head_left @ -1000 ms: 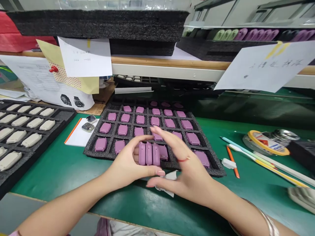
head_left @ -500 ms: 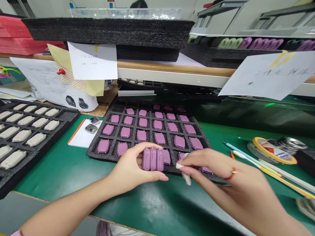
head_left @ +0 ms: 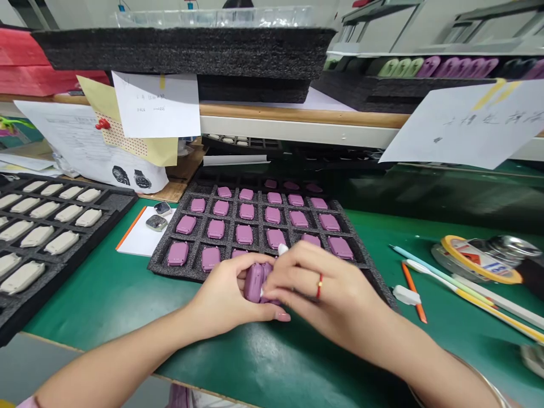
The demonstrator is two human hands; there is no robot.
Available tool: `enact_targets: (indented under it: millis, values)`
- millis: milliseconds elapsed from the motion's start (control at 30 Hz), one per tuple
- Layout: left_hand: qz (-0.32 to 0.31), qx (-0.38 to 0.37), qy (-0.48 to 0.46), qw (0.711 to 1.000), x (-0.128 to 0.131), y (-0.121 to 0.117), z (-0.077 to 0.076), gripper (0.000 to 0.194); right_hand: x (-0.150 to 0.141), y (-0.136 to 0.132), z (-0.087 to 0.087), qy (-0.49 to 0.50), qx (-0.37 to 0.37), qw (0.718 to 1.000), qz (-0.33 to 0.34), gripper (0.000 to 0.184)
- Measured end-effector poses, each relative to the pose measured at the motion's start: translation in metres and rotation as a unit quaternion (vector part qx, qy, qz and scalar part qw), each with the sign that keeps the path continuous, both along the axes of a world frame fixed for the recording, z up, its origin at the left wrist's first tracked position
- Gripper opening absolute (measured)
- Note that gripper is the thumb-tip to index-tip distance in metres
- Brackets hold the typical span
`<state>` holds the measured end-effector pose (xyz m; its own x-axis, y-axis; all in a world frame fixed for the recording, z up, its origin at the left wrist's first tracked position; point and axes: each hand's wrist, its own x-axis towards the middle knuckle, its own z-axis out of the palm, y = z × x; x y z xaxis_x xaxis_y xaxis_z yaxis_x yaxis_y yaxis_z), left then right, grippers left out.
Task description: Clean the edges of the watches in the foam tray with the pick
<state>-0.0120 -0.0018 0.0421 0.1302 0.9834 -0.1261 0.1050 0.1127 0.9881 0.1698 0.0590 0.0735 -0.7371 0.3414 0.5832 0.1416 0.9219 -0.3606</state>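
My left hand (head_left: 225, 297) is closed around a small stack of purple watch cases (head_left: 254, 281), held on edge just in front of a black foam tray (head_left: 168, 267). My right hand (head_left: 323, 289) is closed on a small white cloth or wipe (head_left: 282, 249) and presses it against the purple cases. The tray holds several more purple watch cases (head_left: 216, 229) lying flat in its pockets. Both hands hover over the green table mat (head_left: 106, 294).
A second black tray with several cream watch cases (head_left: 62, 242) lies at the left. Two watch bodies (head_left: 156, 222) rest on a white pad. Pens (head_left: 442, 277), an orange pencil (head_left: 414, 292), a white eraser (head_left: 406, 294) and a tape roll (head_left: 476, 259) lie at the right. Shelves with foam and paper notes (head_left: 155, 105) hang above.
My right hand was open, then picked up the white wipe from the mat. It has moved left onto the purple cases in my left hand.
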Motion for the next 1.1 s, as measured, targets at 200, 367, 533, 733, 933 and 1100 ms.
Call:
enact_targets:
  millis: [200, 367, 533, 733, 933, 1100]
  values:
    - [0.018, -0.016, -0.050, 0.998, 0.002, -0.002, 0.003, 0.060, -0.004, -0.002, -0.005, 0.045, 0.016, 0.998, -0.048, 0.012]
    - [0.002, -0.035, -0.052, 0.998, 0.002, -0.002, 0.008, 0.058, -0.006, 0.000, 0.000, 0.083, -0.013, 0.992, -0.094, 0.014]
    - [0.009, 0.011, -0.040, 0.999, 0.001, -0.003, 0.008, 0.055, -0.012, -0.018, 0.003, 0.033, 0.028, 0.999, -0.019, 0.014]
    - [0.018, 0.009, -0.033, 0.999, 0.004, -0.008, 0.007, 0.053, -0.017, -0.011, -0.005, 0.072, 0.085, 0.990, -0.084, 0.012]
    - [0.016, -0.011, -0.047, 0.999, 0.005, -0.011, 0.012, 0.061, 0.004, -0.004, 0.018, 0.105, -0.048, 0.983, -0.143, 0.009]
    - [0.022, -0.006, -0.037, 0.999, 0.003, -0.012, 0.015, 0.062, 0.032, 0.005, 0.032, -0.024, -0.092, 0.986, -0.138, 0.014]
